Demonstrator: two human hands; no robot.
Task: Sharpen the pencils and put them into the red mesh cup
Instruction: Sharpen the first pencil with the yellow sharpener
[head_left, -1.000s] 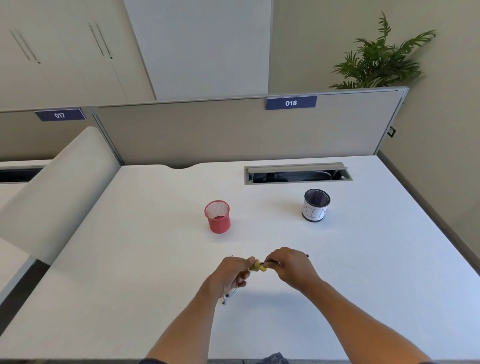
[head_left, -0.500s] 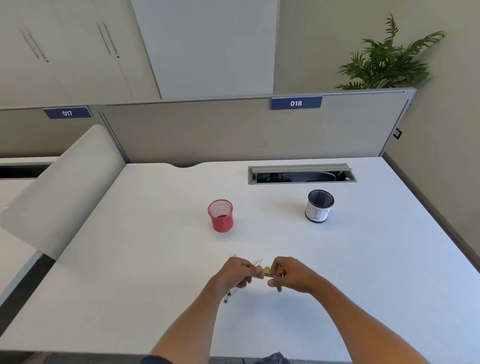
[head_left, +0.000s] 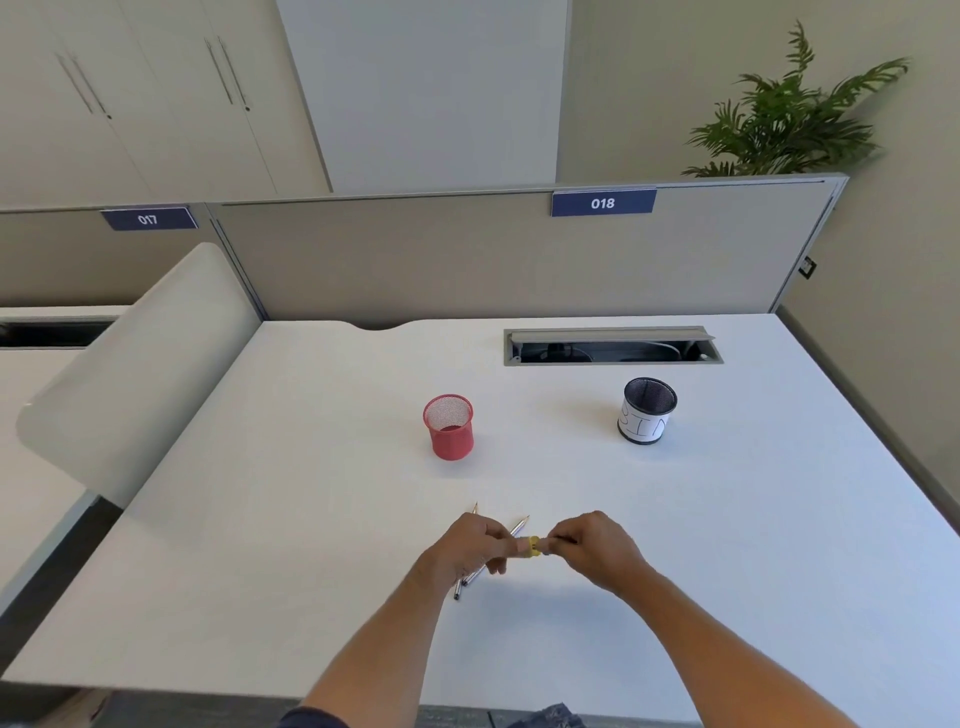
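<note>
My left hand (head_left: 470, 548) pinches a small yellow sharpener (head_left: 533, 547) just above the white desk. My right hand (head_left: 592, 548) faces it with fingers curled round a pencil that goes into the sharpener; the pencil is almost wholly hidden by the fingers. Two more pencils (head_left: 498, 551) lie on the desk under my left hand, tips pointing away from me. The red mesh cup (head_left: 449, 427) stands upright beyond the hands, with no pencil visible inside.
A black mesh cup with a white paper label (head_left: 648, 410) stands at the right back. A cable tray opening (head_left: 613, 347) is set in the desk (head_left: 311, 519) behind it. A grey partition closes the far edge; a curved white divider stands left.
The hands have drawn closer together at the sharpener, and the pencil's free end, seen past my right hand a second ago, is now hidden. The camera view has shifted slightly.
</note>
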